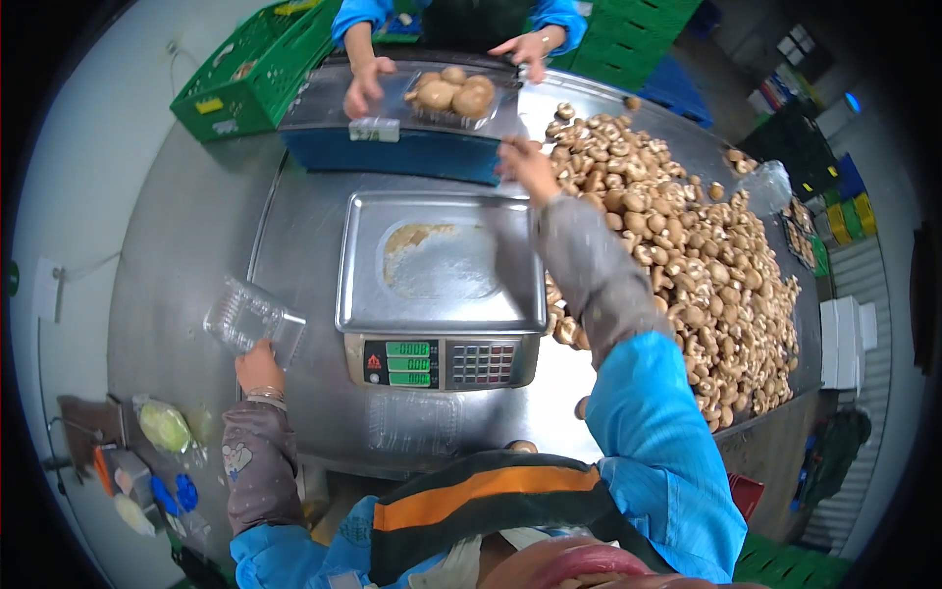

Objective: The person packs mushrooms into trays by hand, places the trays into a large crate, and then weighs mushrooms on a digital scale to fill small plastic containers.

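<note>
My left hand (259, 372) grips the edge of a clear plastic punnet (254, 316) to the left of the scale. My right hand (528, 168) reaches forward, blurred, over the right corner of a blue-fronted stand (390, 158). Whether its fingers hold anything is unclear. Between my arms sits an electronic scale (441, 280) with a bare, stained steel pan and a lit green display. A heap of brown mushrooms (684, 250) spreads along the right of the steel table. On the stand, a filled punnet of mushrooms (452, 96) lies between a co-worker's hands (366, 85).
Another clear punnet (416, 423) rests on the steel table (184, 221) before the scale. A green crate (250, 73) stands at the far left. A wrapped green vegetable (163, 425) lies at lower left. More green crates (625, 37) are stacked behind the co-worker.
</note>
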The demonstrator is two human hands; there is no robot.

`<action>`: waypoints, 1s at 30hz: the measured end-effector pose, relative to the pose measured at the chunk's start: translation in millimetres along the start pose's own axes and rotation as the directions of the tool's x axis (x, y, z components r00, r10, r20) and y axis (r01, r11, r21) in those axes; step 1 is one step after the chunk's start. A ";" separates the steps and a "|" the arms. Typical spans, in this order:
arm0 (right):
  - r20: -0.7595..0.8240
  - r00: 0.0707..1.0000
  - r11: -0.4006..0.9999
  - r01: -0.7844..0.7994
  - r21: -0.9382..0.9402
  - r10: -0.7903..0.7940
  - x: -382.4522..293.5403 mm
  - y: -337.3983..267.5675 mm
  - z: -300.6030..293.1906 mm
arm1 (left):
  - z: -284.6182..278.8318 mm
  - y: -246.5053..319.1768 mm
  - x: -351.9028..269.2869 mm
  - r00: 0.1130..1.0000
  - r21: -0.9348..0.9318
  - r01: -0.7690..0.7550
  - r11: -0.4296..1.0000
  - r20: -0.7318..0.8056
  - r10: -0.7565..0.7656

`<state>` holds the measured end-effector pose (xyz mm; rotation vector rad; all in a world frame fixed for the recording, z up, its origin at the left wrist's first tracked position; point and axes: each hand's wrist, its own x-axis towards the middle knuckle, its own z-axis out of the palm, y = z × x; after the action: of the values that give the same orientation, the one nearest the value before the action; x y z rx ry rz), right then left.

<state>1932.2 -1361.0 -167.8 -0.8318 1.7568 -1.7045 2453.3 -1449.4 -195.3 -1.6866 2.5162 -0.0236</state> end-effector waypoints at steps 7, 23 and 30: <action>-0.135 0.986 0.991 -0.107 -0.081 0.096 -220.6 8.0 -63.1 | -30.3 -1.6 -8.5 0.986 -0.013 0.012 1.000 -0.169 -0.014; -0.065 0.903 0.737 -0.303 0.604 0.424 -404.7 -4.2 -69.4 | -86.0 284.6 -207.6 0.160 -0.265 -0.964 -0.005 -0.596 0.787; -0.003 0.884 0.853 -0.451 0.262 0.468 -445.1 47.4 -76.8 | -17.8 318.8 -212.5 0.447 -0.705 0.692 0.157 0.589 0.673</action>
<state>2164.6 -975.2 -226.5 -0.2132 1.5707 -1.5900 2237.6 -1132.4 -183.6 -1.0409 1.2567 2.4328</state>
